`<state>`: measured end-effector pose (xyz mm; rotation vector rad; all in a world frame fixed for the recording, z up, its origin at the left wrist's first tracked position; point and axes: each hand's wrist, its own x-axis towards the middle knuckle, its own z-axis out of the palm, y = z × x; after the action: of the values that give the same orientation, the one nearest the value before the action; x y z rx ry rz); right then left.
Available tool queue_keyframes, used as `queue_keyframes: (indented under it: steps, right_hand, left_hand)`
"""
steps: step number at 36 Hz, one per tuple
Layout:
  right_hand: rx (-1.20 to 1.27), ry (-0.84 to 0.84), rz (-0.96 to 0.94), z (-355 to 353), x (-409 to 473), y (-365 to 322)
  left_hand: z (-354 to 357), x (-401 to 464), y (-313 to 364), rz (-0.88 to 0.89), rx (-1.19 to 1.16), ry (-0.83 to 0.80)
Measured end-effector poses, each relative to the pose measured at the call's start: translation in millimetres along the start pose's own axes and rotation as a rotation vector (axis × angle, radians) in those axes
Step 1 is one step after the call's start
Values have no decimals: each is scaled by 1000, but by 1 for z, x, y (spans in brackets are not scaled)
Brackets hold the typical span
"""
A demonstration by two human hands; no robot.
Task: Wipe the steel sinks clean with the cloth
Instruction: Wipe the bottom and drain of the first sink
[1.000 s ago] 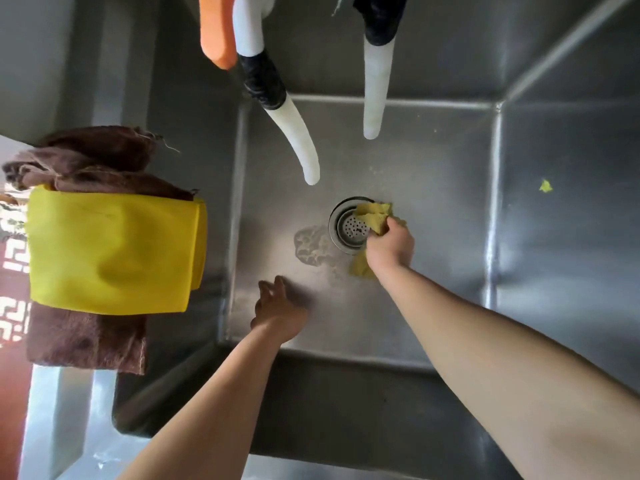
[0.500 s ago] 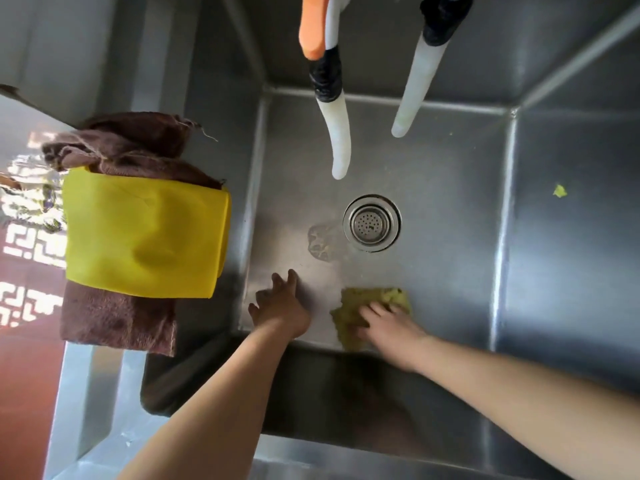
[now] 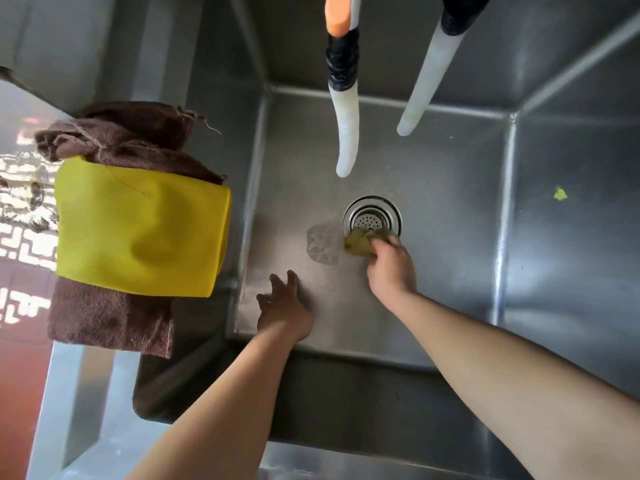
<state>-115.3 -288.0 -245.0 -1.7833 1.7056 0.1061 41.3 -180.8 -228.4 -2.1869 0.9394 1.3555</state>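
Cloth (image 3: 360,244) bunched under right fingers (image 3: 382,249).

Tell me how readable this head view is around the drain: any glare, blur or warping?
Head view: the drain strainer is sharp, the sink floor evenly lit with mild sheen; the right hand is slightly soft on the cloth; wide-angle bends the walls; the left background is overexposed.

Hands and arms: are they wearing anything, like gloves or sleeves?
No. The left hand and the right hand are both bare, with no gloves, rings or watch to be seen. Both forearms are bare too, with no sleeves as far as the picture shows. The arms reach in from the bottom edge, long and slim.
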Motion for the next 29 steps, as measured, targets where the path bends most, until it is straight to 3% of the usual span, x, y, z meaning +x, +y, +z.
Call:
queue_keyframes:
  steps: [3, 5, 8, 10, 14, 19, 25, 29]
  right_hand:
    - [7, 57, -24, 0, -12, 5]
    - [-104, -92, -186, 8, -31, 11]
    - [-267, -461, -328, 29, -56, 16]
    - [-297, -552, -406, 46, -66, 13]
    - [-119, -468, -399, 70, -64, -7]
    - [56, -327, -374, 75, -45, -59]
    - [-97, -249, -347, 68, -2, -77]
    - [-73, -93, -209, 45, 30, -60]
  left_hand:
    - [-1, 0, 1, 0, -4, 9]
    - [-5, -3, 2, 1, -39, 41]
    - [-16, -6, 4, 22, -186, 131]
    - [-22, -4, 4, 16, -350, 186]
    - [-28, 5, -4, -53, -699, 332]
    - [-32, 14, -17, -62, -879, 470]
    - [-29, 19, -21, -36, -816, 449]
    - [-26, 22, -18, 25, -668, 346]
